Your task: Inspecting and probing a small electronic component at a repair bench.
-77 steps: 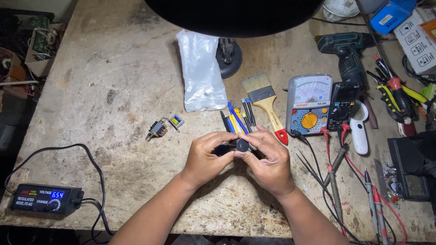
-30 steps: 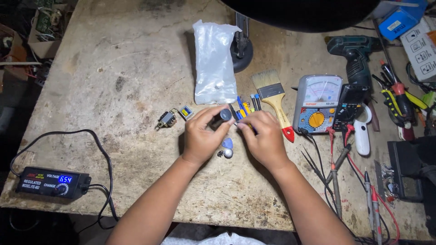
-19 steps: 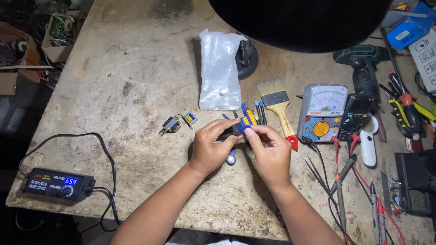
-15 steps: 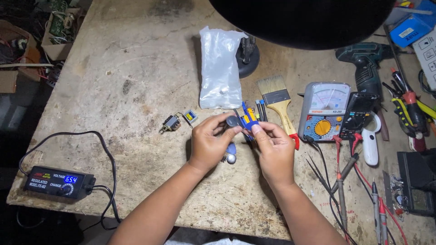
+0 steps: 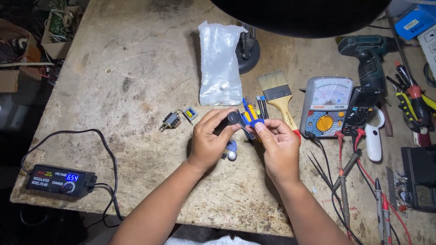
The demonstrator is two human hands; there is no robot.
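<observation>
My left hand (image 5: 210,138) pinches a small black cylindrical part (image 5: 234,119) between thumb and fingers above the worn table (image 5: 113,81). My right hand (image 5: 278,146) holds a small blue piece (image 5: 255,122) against that part with its fingertips. Beneath the hands lie a blue pick-shaped piece (image 5: 231,146) and a small round silver part (image 5: 232,156). Just behind the hands sits a cluster of blue and yellow small tools (image 5: 252,110).
A clear plastic bag (image 5: 220,63), a paintbrush (image 5: 280,97), an analog multimeter (image 5: 326,111) with probes (image 5: 343,181), a cordless drill (image 5: 370,54) and screwdrivers (image 5: 411,97) lie behind and right. Two small components (image 5: 178,118) lie left. A power adapter (image 5: 59,179) sits front left.
Both hands have stayed together over the same spot, the fingers shifting on the small black part. The camera view has drifted slightly.
</observation>
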